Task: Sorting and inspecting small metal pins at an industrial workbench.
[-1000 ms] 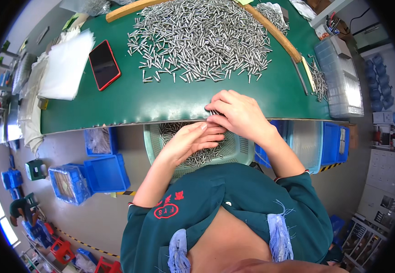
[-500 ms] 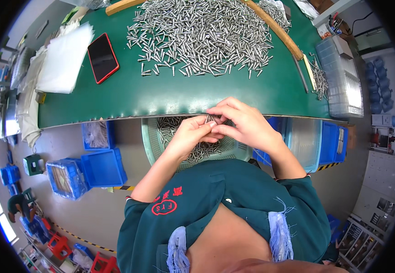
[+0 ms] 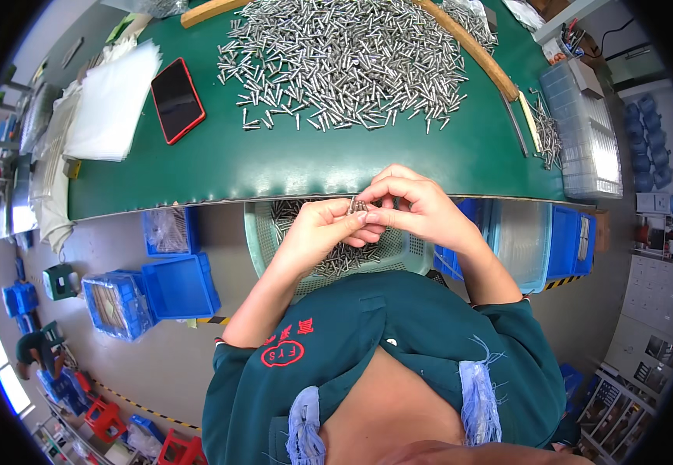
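Just past the table's front edge, my two hands meet over a pale green basket [image 3: 261, 256]. My left hand [image 3: 319, 232] is closed around a few small silvery metal pins [image 3: 357, 205], whose ends stick up between the fingers. Thumb and fingers of my right hand [image 3: 418, 208] pinch at the same pins from the other side. More loose pins [image 3: 340, 260] lie in the basket below. A wide heap of similar metal pins [image 3: 344, 62] covers the far middle of the green table [image 3: 220, 167].
Wooden strips [image 3: 476, 54] border the heap. Left of it lie a red-edged phone [image 3: 176, 101] and white sheets [image 3: 112, 101]. Clear plastic boxes [image 3: 581, 132] stand at the table's right end. Blue bins [image 3: 180, 285] sit on the floor. Far left, another person [image 3: 34, 353] bends over.
The fingers of my right hand have curled in closer to my left hand, and the held pins now show more plainly. The heap and phone stay put.
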